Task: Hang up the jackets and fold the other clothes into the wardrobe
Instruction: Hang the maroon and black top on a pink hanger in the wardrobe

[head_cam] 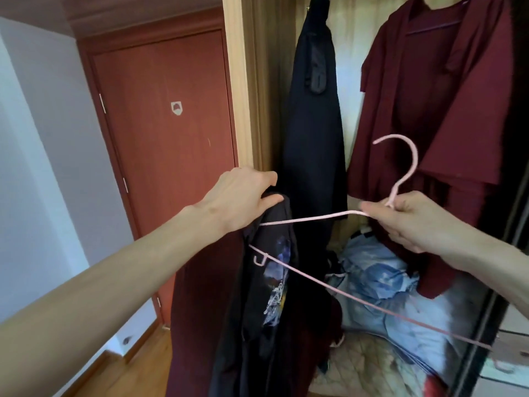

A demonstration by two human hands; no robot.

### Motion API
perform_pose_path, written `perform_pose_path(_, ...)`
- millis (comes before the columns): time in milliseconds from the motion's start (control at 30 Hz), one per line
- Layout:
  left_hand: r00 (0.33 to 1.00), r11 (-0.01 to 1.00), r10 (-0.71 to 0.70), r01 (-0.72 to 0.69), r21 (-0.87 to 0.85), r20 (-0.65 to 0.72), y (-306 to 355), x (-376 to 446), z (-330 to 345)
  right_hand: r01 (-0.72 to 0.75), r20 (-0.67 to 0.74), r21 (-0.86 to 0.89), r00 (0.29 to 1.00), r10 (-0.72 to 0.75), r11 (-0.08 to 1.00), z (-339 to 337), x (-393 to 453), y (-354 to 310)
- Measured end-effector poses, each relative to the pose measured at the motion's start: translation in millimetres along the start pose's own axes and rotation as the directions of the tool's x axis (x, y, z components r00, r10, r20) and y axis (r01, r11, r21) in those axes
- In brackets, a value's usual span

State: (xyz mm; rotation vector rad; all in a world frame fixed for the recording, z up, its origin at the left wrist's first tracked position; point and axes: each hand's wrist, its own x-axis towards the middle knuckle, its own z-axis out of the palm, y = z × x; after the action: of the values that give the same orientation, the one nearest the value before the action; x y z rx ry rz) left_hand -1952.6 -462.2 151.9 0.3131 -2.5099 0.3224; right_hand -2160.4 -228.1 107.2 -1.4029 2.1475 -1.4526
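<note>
My right hand (412, 222) grips a pink hanger (400, 173) at the base of its hook, in front of the open wardrobe. The hanger's left arm runs into a black garment with a printed graphic (274, 282), which hangs down from that end. My left hand (243, 196) pinches the top of this black garment where it meets the hanger's left tip. The hanger's bottom bar slants down to the lower right.
Inside the wardrobe hang a dark navy garment (312, 124) and a maroon garment (440, 104). Crumpled light blue clothes (372, 270) lie on the wardrobe floor. A red-brown door (166, 138) stands at the left, and drawers (512, 339) show at the right edge.
</note>
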Motion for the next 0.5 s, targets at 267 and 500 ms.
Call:
perform_pose_path(267, 0.998, 0.987, 0.018, -0.028, 0.158, 0.064, 37.8, -21.0, -10.2, -0.017, 0.116, 0.069, 0.993, 0.009, 0.998, 96.0, 2.0, -16.5)
perform_pose_path(500, 0.999, 0.953, -0.029, 0.019, 0.304, 0.028, 54.5, -43.5, -25.2, 0.188, -0.163, 0.132, 0.973, -0.166, 0.973, 113.8, -8.1, -20.5)
